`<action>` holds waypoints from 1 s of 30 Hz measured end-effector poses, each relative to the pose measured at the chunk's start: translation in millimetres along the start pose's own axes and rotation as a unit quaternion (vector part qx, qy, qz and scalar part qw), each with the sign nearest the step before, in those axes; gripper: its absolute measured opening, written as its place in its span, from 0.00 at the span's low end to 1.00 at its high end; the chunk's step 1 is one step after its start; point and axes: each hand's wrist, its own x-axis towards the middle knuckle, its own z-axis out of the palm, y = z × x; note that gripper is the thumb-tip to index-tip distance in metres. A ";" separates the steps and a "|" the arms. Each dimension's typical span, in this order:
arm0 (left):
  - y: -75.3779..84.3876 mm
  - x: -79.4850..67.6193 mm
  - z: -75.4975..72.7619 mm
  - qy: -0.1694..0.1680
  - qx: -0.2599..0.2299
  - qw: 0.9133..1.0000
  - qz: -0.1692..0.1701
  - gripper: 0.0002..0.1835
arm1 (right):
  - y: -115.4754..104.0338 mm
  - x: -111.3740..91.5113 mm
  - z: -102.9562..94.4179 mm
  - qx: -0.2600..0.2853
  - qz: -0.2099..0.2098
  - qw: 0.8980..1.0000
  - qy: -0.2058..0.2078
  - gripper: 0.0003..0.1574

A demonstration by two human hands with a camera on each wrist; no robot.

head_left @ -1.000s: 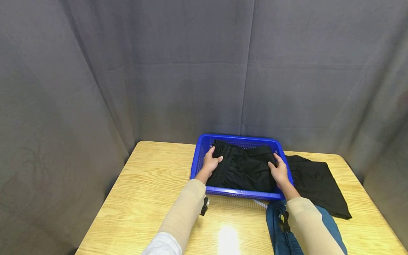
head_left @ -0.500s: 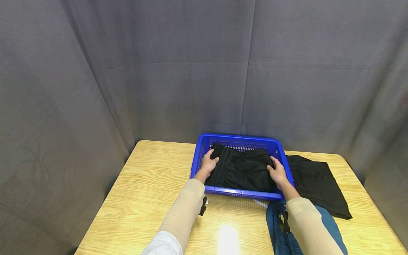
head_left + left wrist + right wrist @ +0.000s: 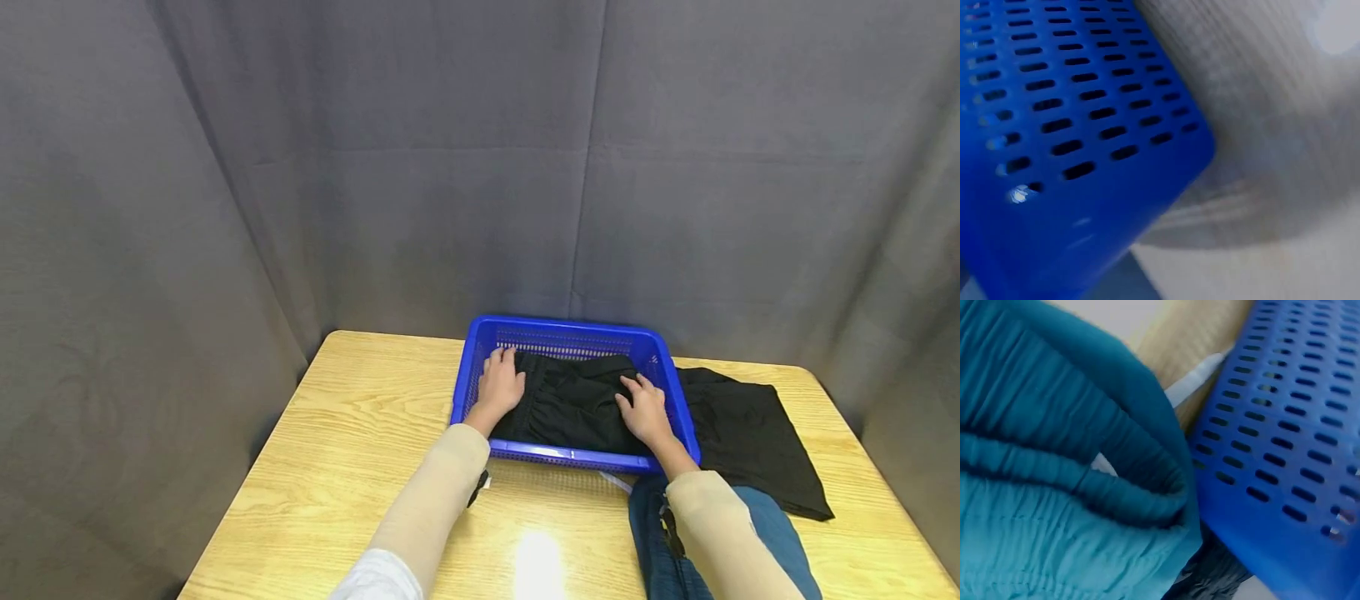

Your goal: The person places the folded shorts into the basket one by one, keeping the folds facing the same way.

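A folded black garment (image 3: 577, 404) with a gathered elastic band lies inside the blue plastic basket (image 3: 570, 456). My left hand (image 3: 501, 387) rests on its left end, fingers extended and pointing toward the back wall of the basket. On the garment's right end my right hand (image 3: 645, 412) lies with its fingers spread. Both wrist views look at the perforated outside of the basket, so neither shows the fingers. The undersides of the fingers are hidden.
Another black garment (image 3: 753, 442) lies flat on the wooden table (image 3: 352, 400) right of the basket. A blue garment with an elastic waistband (image 3: 1066, 506) sits in front, partly under my right forearm. A white cord (image 3: 1194, 378) lies beside it. Grey curtains (image 3: 450, 208) hang behind.
The black garment has settled lower and nearer the front of the basket. My hands have gone from gripping its ends to lying on top, the right hand shifting slightly inward.
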 end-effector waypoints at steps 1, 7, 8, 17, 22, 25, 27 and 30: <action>19.7 -13.8 -23.1 -0.042 0.022 0.999 0.024 0.26 | -2.5 -0.3 1.7 -0.023 -0.020 1.000 0.000 0.28; 31.5 -26.6 -23.4 -0.187 0.115 0.968 0.117 0.36 | -18.6 -1.0 9.6 -0.058 -0.073 0.990 -0.102 0.45; 30.9 -28.1 -22.0 -0.202 0.120 0.965 0.117 0.37 | -20.0 -1.6 10.0 -0.053 -0.069 0.989 -0.123 0.47; 30.5 -35.2 -21.0 -0.252 0.143 0.952 0.096 0.44 | -17.0 -1.1 10.4 -0.048 -0.014 0.968 -0.244 0.57; 29.9 -37.2 -19.3 -0.263 0.171 0.944 0.104 0.49 | -15.7 -1.2 10.8 -0.072 0.001 0.956 -0.284 0.62; 27.2 -38.2 -16.0 -0.260 0.199 0.939 0.108 0.52 | -16.2 -2.0 10.7 -0.092 0.004 0.951 -0.297 0.62; 25.7 -38.1 -14.0 -0.256 0.213 0.937 0.107 0.54 | -16.6 -2.2 10.2 -0.099 0.008 0.949 -0.301 0.61; 24.3 -37.9 -12.4 -0.260 0.218 0.936 0.092 0.56 | -16.3 -2.1 9.5 -0.104 0.023 0.946 -0.308 0.62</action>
